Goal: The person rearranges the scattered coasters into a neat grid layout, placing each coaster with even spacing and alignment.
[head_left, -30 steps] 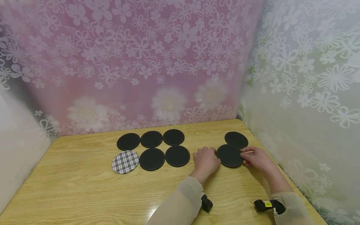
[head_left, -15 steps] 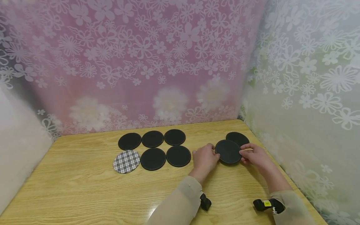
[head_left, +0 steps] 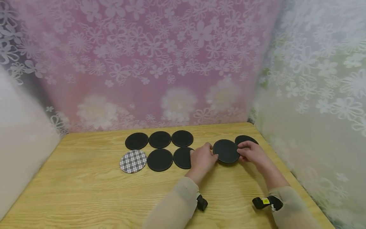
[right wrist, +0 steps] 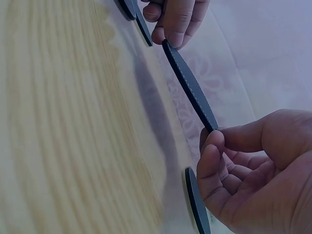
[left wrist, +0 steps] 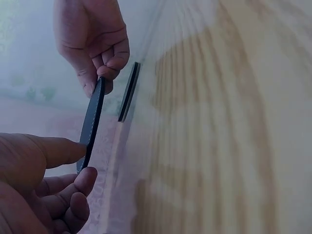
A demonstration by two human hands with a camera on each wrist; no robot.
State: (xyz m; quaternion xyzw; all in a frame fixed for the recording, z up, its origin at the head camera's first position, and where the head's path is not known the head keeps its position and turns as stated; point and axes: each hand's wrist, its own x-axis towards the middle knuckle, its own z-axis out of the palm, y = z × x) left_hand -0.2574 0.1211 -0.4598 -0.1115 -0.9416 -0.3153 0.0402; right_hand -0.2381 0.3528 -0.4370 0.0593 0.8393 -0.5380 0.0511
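Observation:
A round black coaster (head_left: 226,151) with a stitched edge is held up off the table between both hands. My left hand (head_left: 202,159) pinches its left edge between thumb and fingers, and my right hand (head_left: 253,153) pinches the right edge. In the left wrist view the coaster (left wrist: 91,122) appears nearly edge-on, raised above the wood. The right wrist view likewise has the coaster (right wrist: 190,87) apart from the table, its shadow falling below. Behind my right hand lies another black coaster (head_left: 246,139), partly covered by that hand.
Left of my hands, two rows of coasters lie flat on the wooden table (head_left: 94,194). Several are black, such as the back-row coaster (head_left: 159,139); one plaid coaster (head_left: 133,161) sits front left. My left hand overlaps the nearest black coaster (head_left: 182,158). Floral curtains (head_left: 160,63) enclose the table.
Both hands have lifted the black coaster off the table and carried it leftward, away from the coaster behind it. The head view has shifted slightly.

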